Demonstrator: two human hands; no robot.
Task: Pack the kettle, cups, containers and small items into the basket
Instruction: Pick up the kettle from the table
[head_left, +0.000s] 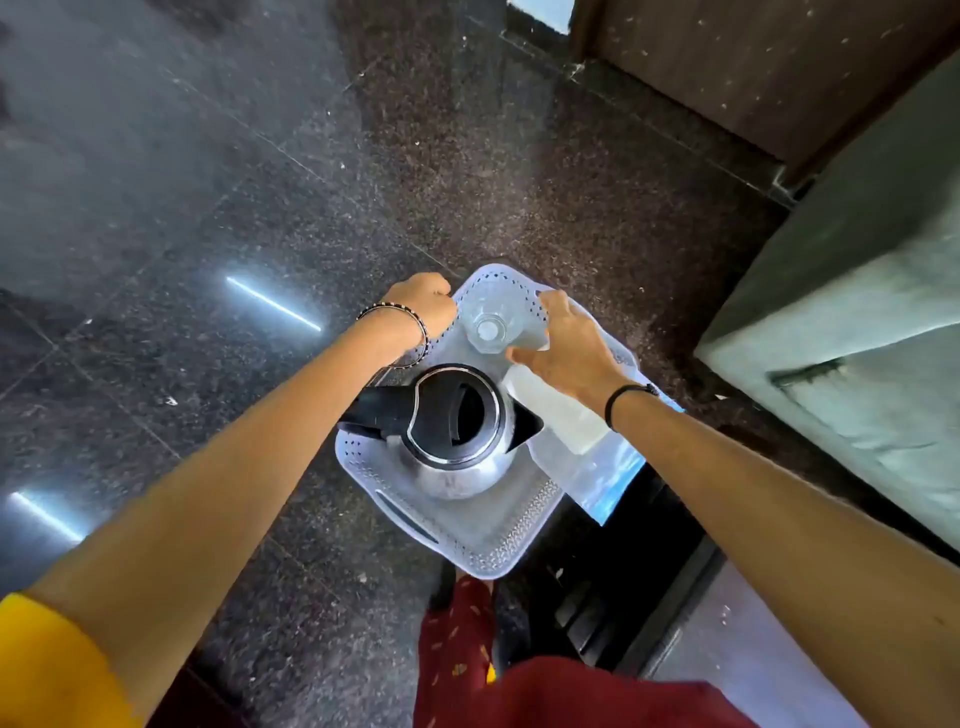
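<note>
A white perforated plastic basket (493, 540) sits on the dark granite counter. Inside it stands a steel kettle (457, 467) with a black lid and handle. Beyond the kettle a clear glass cup (488, 327) stands upright in the basket's far end. My left hand (426, 306) is closed on the basket's far left rim. My right hand (566, 343) grips the far right rim, fingers over the edge beside the cup. Under my right wrist a white bottle-like container (561, 410) lies in the basket, and a clear container with a blue lid (597, 478) lies beside the kettle.
The granite counter (260, 208) spreads wide to the left and beyond. A grey block-like surface (857, 322) rises at the right. A dark wooden panel (753, 67) stands at the back right. The counter's front edge and a dark drawer unit (623, 597) are below the basket.
</note>
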